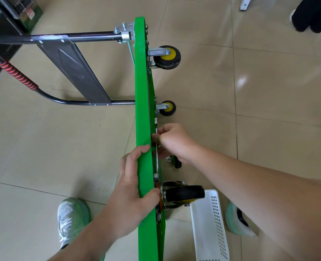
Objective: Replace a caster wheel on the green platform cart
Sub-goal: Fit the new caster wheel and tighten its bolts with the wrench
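Observation:
The green platform cart (141, 102) stands on its side edge, its underside facing right. My left hand (132, 193) grips the cart's upper edge, fingers over the top and thumb beside the near caster wheel (184, 194), which is black with a chrome bracket. My right hand (171, 141) pinches a slim metal wrench (156, 157) that lies along the underside, above that caster's mounting plate. Two yellow-hubbed casters (168, 57) (168, 108) sit farther along the underside. Another wheel (177, 162) shows partly under my right wrist.
The cart's black handle frame (75, 70) with a red grip lies out to the left over the tiled floor. A white perforated basket (209, 227) stands at the lower right by my shoes. Another person's dark legs (313, 14) are at the top right.

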Tool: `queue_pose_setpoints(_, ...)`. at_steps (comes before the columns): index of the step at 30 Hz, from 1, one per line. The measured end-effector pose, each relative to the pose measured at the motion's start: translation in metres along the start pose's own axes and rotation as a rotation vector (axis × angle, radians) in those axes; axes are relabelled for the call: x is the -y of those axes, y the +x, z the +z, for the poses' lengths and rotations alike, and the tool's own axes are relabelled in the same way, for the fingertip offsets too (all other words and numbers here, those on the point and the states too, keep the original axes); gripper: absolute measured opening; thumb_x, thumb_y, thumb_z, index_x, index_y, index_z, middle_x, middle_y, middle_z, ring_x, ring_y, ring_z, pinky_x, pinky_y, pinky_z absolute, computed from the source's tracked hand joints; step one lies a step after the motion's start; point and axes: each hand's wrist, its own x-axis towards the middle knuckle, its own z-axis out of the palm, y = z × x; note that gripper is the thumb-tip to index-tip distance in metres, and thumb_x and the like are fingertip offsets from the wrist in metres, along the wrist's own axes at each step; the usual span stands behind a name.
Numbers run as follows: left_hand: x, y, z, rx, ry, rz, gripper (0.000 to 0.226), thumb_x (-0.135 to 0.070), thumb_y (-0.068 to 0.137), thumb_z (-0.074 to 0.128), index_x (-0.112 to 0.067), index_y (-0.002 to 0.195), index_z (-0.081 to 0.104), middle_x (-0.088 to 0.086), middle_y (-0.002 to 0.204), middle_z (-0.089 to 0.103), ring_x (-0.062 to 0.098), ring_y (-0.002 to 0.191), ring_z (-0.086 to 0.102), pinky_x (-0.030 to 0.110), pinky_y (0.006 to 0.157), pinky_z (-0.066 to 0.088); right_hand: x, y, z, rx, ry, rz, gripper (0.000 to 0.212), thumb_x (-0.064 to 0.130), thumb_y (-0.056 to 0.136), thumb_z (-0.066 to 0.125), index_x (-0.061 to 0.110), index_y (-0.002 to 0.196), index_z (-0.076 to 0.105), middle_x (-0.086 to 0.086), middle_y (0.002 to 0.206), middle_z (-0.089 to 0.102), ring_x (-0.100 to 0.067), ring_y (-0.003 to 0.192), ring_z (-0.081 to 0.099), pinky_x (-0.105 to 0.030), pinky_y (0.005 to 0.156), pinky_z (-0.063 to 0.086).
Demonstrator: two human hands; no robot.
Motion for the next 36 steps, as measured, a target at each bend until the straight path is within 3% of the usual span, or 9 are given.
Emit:
queue_pose_setpoints(6,-0.002,0.001,0.000,0.008,0.010,-0.009,0.083,-0.023,0.076,0.065,-0.070,0.133,0.025,-0.017,0.130,0.040,0.009,0.103,0.063,0.035,0.088,0.057,0.000,0.001,-0.001,0.003,0.009,0.063,0.010,0.013,0.096,0.065,0.006,0.103,0.064,-0.016,0.103,0.071,-0.039,0.083,0.074,-0.048,0.066,0.064)
queue_pose_setpoints(11,-0.001,0.001,-0.001,0.012,0.013,-0.008,0.083,-0.022,0.078,0.065,-0.066,0.135,0.025,-0.009,0.135,0.040,0.012,0.105,0.063,0.040,0.092,0.057,0.000,0.002,0.001,0.004,0.025,0.057,0.010,0.014,0.097,0.064,0.005,0.102,0.063,-0.018,0.105,0.070,-0.039,0.085,0.073,-0.043,0.062,0.063)
queue_pose_setpoints(15,-0.001,0.002,-0.001,0.011,0.030,0.001,0.081,-0.027,0.079,0.066,-0.068,0.134,0.024,-0.009,0.135,0.039,0.014,0.101,0.064,0.039,0.089,0.057,-0.003,0.002,0.000,0.016,0.022,0.035,0.014,0.015,0.097,0.064,0.004,0.105,0.064,-0.018,0.103,0.071,-0.041,0.085,0.073,-0.051,0.069,0.064)
queue_pose_setpoints(20,0.000,0.001,0.000,-0.004,0.029,0.007,0.079,-0.031,0.080,0.068,-0.066,0.136,0.024,-0.013,0.136,0.038,0.011,0.113,0.060,0.041,0.100,0.052,-0.008,-0.001,-0.007,0.036,0.027,-0.004,0.012,0.016,0.098,0.064,0.003,0.099,0.064,-0.015,0.093,0.068,-0.030,0.069,0.072,-0.041,0.065,0.063)
queue_pose_setpoints(27,0.000,0.001,0.001,-0.008,0.019,0.001,0.080,-0.029,0.079,0.067,-0.068,0.135,0.025,-0.016,0.133,0.039,0.012,0.107,0.062,0.043,0.096,0.055,-0.003,-0.002,-0.007,0.039,0.016,0.055,0.012,0.017,0.097,0.065,0.006,0.101,0.065,-0.021,0.104,0.070,-0.041,0.083,0.074,-0.049,0.072,0.064)
queue_pose_setpoints(33,0.002,0.001,0.002,-0.008,-0.001,-0.005,0.081,-0.032,0.076,0.068,-0.066,0.136,0.026,-0.014,0.133,0.040,0.015,0.106,0.063,0.044,0.094,0.056,0.008,-0.001,0.001,0.007,0.018,0.156,0.019,0.010,0.097,0.063,0.002,0.114,0.061,-0.020,0.103,0.069,-0.028,0.055,0.071,-0.032,0.048,0.057)
queue_pose_setpoints(36,0.003,0.001,0.001,-0.009,0.003,-0.004,0.084,-0.024,0.076,0.067,-0.066,0.135,0.027,-0.014,0.135,0.041,0.015,0.107,0.063,0.042,0.093,0.056,0.009,0.000,0.002,-0.004,0.039,0.190,0.015,0.008,0.098,0.061,0.002,0.111,0.061,-0.021,0.100,0.071,-0.030,0.055,0.072,-0.036,0.048,0.059)
